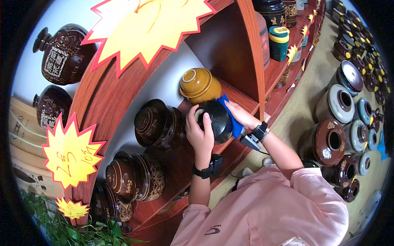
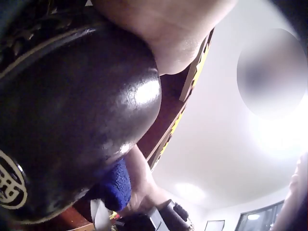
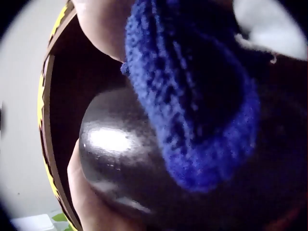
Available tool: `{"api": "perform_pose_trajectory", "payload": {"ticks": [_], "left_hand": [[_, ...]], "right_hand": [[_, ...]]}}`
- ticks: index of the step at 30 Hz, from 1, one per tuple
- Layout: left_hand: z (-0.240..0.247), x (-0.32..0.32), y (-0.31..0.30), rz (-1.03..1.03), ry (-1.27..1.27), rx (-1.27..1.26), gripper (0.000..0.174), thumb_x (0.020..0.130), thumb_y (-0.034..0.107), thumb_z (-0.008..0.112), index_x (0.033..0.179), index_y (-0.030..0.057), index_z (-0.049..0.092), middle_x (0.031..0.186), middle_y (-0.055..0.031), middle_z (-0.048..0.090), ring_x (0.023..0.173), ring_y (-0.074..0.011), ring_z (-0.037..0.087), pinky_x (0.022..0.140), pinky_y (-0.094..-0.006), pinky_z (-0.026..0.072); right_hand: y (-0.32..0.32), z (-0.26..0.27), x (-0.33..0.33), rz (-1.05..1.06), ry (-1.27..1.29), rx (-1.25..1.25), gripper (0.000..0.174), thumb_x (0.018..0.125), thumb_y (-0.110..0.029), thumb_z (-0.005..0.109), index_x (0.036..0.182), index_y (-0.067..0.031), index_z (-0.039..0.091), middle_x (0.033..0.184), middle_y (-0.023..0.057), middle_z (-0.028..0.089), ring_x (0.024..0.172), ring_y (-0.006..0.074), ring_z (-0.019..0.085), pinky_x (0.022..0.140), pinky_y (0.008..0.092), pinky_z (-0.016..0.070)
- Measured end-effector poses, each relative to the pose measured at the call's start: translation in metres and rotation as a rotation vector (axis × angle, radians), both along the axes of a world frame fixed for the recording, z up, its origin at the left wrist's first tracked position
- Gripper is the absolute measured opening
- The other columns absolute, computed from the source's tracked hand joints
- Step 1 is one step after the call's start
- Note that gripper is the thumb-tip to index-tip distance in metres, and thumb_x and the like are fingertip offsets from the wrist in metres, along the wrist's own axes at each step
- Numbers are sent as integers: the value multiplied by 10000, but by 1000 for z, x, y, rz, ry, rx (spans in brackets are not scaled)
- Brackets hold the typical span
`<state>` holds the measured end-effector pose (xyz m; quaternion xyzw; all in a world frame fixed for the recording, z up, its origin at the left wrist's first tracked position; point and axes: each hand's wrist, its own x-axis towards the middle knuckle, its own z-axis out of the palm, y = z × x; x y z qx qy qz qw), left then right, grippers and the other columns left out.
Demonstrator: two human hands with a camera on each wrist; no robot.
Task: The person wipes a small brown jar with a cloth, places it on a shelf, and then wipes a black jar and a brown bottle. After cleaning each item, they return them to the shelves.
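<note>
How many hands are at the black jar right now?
2: the left hand holds the black jar at one end; the right hand lies on the blue cloth against its side. No third hand shows.

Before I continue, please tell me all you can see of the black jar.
The black jar is rounded and glossy, like glazed ceramic, with a pale emblem on its side. One end looks paler, partly covered by the left hand's grip. The right hand's grip presses a blue cloth against its body. It is by a wooden shelf, upright or tilted: I cannot tell.
</note>
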<state>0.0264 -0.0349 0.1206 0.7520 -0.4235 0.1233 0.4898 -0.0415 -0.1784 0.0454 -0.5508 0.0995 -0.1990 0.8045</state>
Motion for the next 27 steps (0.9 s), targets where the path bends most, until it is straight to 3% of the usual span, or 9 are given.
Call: {"api": "perform_pose_trajectory", "payload": {"ticks": [4,7,11,16,18,23,26,27], "left_hand": [[-2,1,-1,-19,-9,-13,341,898,191,605,1175,-1,553,1159,-176,600,1050,-305,584,929,-380,439],[-4,3,0,-46,-11,-15,366,869,173,655,1175,1,552,1170,-161,595,1055,-283,582,939,-368,438],[-3,4,0,-70,-30,-20,389,845,153,687,1176,4,550,1166,-152,594,1055,-265,581,940,-360,439],[1,8,1,-163,9,-3,385,839,135,688,1177,7,552,1147,-139,600,1046,-250,583,930,-351,444],[-1,11,1,-184,-13,-9,383,840,132,685,1177,8,553,1139,-135,603,1040,-244,585,926,-348,446],[-5,12,0,-175,-8,-14,394,832,152,694,1173,13,555,1123,-147,611,1018,-265,598,900,-362,462],[-6,12,-1,-180,-16,-28,435,815,194,711,1183,24,551,1108,-172,612,997,-316,609,868,-396,480],[-7,14,0,-183,-19,-24,451,814,192,709,1202,28,547,1114,-177,609,1001,-316,609,873,-398,479]], "right_hand": [[14,-26,-9,-35,35,162,432,1023,-340,386,1282,-19,515,1203,59,593,1056,128,554,957,290,433],[21,-44,-2,-171,-20,189,387,1020,-317,410,1223,-15,544,1101,40,624,978,111,570,895,271,452],[24,-45,-1,-312,-6,186,335,1011,-292,447,1150,-13,569,1003,19,635,889,99,576,825,254,467],[14,-25,-6,-418,-41,397,289,1002,-268,472,1101,-19,581,972,28,648,845,102,595,772,252,480],[12,2,-14,-475,-132,351,274,1004,-259,467,1090,-24,581,987,21,641,859,94,585,785,244,472],[8,49,-21,-719,-252,-260,285,987,-152,472,1209,26,489,1083,86,592,1037,151,532,921,283,415],[19,56,-12,-775,-250,-381,285,962,-150,516,1210,-21,462,1104,111,563,1039,176,524,904,307,419],[25,57,-8,-748,-245,-379,283,956,-166,533,1197,-33,467,1049,107,574,972,174,542,846,318,442]]}}
